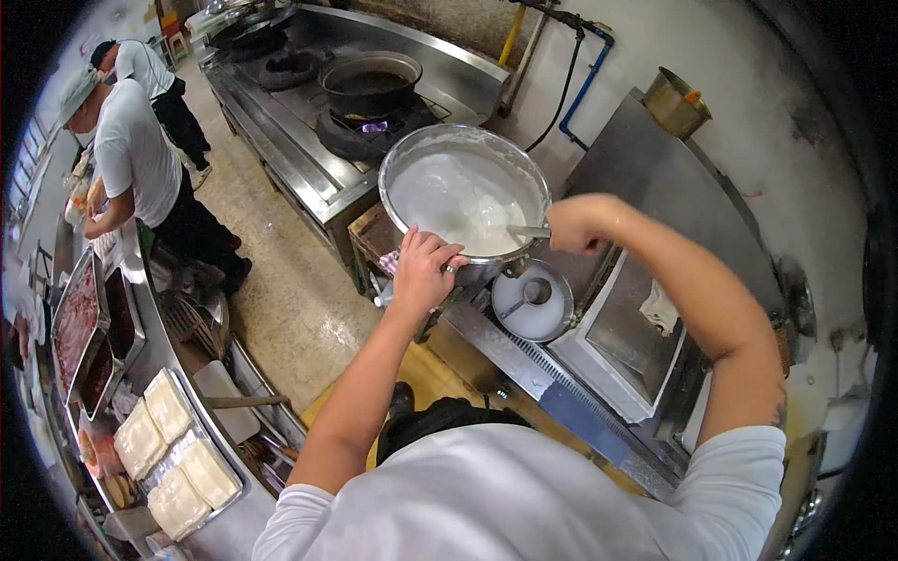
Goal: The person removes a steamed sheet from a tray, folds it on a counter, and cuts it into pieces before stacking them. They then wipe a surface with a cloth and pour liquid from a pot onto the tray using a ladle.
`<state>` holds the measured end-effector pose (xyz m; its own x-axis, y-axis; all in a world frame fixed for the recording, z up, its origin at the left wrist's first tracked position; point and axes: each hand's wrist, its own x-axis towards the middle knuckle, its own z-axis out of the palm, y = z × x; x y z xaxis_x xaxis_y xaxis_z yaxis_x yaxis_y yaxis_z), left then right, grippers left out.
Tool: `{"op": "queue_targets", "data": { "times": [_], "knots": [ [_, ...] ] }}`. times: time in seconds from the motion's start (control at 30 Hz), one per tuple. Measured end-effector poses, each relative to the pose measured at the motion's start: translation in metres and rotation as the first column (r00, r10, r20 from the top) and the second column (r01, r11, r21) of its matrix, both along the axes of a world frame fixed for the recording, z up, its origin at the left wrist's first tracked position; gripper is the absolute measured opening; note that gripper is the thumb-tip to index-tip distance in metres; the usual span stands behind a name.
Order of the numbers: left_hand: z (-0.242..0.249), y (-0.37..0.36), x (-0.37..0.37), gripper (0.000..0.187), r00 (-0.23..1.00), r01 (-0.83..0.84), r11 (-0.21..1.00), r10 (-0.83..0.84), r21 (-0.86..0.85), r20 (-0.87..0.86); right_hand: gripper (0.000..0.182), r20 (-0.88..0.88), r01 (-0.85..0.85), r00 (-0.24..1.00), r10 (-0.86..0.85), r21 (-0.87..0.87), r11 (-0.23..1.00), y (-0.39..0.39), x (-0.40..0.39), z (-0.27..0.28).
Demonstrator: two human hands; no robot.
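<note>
A large steel bowl point(395, 217) of white, milky liquid point(449, 192) stands in front of me at the corner by the stove. My left hand point(426, 269), with a ring on one finger, grips the bowl's near rim, fingers curled over it. At the right side, my right hand point(582, 224) is closed around a metal-handled utensil point(529, 232) that reaches over the rim into the liquid. The utensil's working end is hidden in the white liquid, so its kind cannot be made out.
Below the bowl sits a round container of white liquid point(533, 323) with a ladle-like cup. A dark wok point(369, 79) rests on the burner behind. Left, a counter holds pale dough-like slabs point(168, 407) and a tray of reddish filling point(79, 323). Two people point(140, 140) work there.
</note>
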<state>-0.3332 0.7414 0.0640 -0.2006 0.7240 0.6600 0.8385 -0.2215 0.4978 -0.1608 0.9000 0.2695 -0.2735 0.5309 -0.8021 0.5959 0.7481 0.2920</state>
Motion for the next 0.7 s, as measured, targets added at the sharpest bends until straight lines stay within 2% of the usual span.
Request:
{"op": "queue_targets", "data": {
  "times": [0.07,0.17,0.27,0.33,0.43,0.53,0.57,0.67,0.7],
  "knots": [
    [0.001,0.0,0.0,0.02,1.0,0.0,1.0,0.0,-0.018,-0.001,0.018,-0.138,0.295,0.945,-0.296,-0.028,0.955,0.003,-0.007,0.019],
    [0.001,-0.001,0.0,0.021,1.0,0.001,1.0,-0.001,-0.025,0.005,0.019,-0.19,0.37,0.898,-0.397,-0.162,0.915,0.002,-0.007,0.023],
    [0.001,0.001,0.002,0.021,1.0,-0.011,1.0,0.011,-0.02,0.009,0.019,-0.257,0.1,0.957,-0.137,-0.152,0.983,-0.014,-0.001,-0.023],
    [0.002,0.0,0.003,0.02,1.0,-0.018,1.0,0.018,-0.025,0.009,0.022,-0.419,-0.066,0.899,0.127,0.158,0.985,-0.042,0.005,-0.065],
    [0.002,-0.001,0.002,0.02,1.0,-0.015,0.999,0.015,-0.04,-0.004,0.024,-0.52,0.024,0.829,0.206,0.401,0.916,-0.068,0.014,-0.09],
    [0.002,0.0,0.003,0.021,1.0,-0.006,0.999,0.005,-0.038,-0.013,0.022,-0.529,0.104,0.836,0.142,0.407,0.907,-0.05,0.037,-0.095],
    [0.002,0.0,0.003,0.021,1.0,-0.008,0.999,0.007,-0.039,-0.016,0.022,-0.479,-0.034,0.839,0.258,0.426,0.904,-0.042,0.046,-0.087],
    [0.0,0.0,0.003,0.021,1.0,-0.012,0.999,0.011,-0.039,-0.028,0.023,-0.288,0.114,0.955,-0.07,0.139,0.984,-0.038,0.023,-0.008],
    [0.0,0.0,0.003,0.021,0.999,-0.011,0.999,0.01,-0.039,-0.035,0.024,-0.181,0.087,0.981,-0.072,0.075,0.993,-0.01,0.018,-0.013]
  ]
}}
